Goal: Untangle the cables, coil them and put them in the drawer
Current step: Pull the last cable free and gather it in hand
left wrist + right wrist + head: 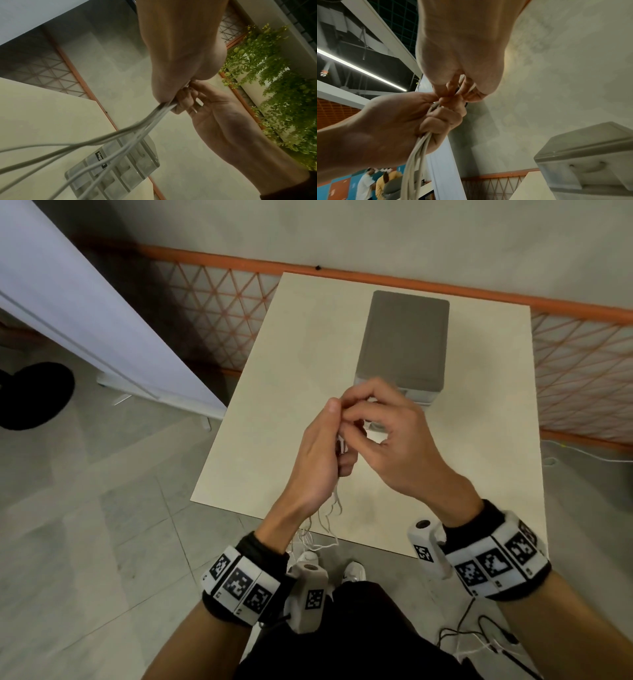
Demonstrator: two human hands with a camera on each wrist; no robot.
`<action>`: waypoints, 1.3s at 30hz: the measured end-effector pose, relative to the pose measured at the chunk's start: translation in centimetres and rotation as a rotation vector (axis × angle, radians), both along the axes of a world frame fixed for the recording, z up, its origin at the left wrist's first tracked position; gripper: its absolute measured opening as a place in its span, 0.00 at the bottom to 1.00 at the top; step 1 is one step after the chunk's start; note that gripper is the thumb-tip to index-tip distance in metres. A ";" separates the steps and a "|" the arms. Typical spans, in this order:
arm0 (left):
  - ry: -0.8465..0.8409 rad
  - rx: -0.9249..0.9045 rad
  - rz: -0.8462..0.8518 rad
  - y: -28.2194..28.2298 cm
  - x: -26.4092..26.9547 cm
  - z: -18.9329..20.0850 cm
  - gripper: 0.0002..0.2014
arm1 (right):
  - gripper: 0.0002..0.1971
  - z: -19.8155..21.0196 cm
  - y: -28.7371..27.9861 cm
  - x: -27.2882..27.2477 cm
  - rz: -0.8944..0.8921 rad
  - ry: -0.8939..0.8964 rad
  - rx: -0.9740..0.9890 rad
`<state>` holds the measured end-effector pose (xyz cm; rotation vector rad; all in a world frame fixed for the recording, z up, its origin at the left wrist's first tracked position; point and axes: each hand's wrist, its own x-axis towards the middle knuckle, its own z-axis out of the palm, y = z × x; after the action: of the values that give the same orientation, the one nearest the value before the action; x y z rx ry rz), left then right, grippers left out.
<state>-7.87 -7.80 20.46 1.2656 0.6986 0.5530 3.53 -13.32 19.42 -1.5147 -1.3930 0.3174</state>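
Note:
My left hand (322, 453) grips a bunch of white cables (330, 515) above the near part of the table. Their strands hang from my fist past the table's front edge. In the left wrist view the cables (109, 140) fan out from the hand (171, 75). My right hand (387, 436) pinches the cables' top end at my left fingertips; in the right wrist view its fingers (453, 86) meet the left hand (412, 119) over the cables (416, 155). The grey drawer unit (404, 337) stands behind the hands, its drawers shut (583, 166).
The cream table (281, 405) stands by a wall with an orange mesh fence (219, 313). A white board (85, 302) leans at the left. Black and white leads (486, 642) lie on the floor at the right. My shoes (352, 571) are under the table's edge.

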 end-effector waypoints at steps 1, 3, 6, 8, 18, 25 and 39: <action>-0.017 -0.016 -0.015 0.2 0.0 0.0 0.22 | 0.04 0.0 0.1 0.0 0.001 0.023 -0.021; -0.024 -0.017 -0.034 0.7 -0.3 0.1 0.21 | 0.05 0.2 0.3 -0.2 0.020 0.085 -0.060; -0.030 -0.030 -0.041 1.9 -0.8 0.2 0.23 | 0.22 0.0 0.2 -0.8 0.034 0.330 -0.084; -0.060 -0.067 -0.030 2.8 -1.1 0.2 0.24 | 0.31 -0.7 -0.3 -1.4 0.070 0.557 -0.078; -0.210 -0.295 0.006 5.8 -2.7 0.9 0.31 | 0.19 -3.7 0.8 -8.1 0.164 0.655 -0.443; -0.188 -0.240 0.120 6.6 -3.2 1.3 0.29 | 0.22 -3.8 2.1 -9.1 -0.005 0.544 -0.407; -0.169 -0.146 0.225 5.8 -2.4 1.8 0.26 | 0.21 -4.5 0.4 -6.4 0.128 0.310 -0.441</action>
<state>-10.25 -2.02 22.30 0.9977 0.7294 0.7698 -2.86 -12.88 14.93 -1.6401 -1.2201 0.9494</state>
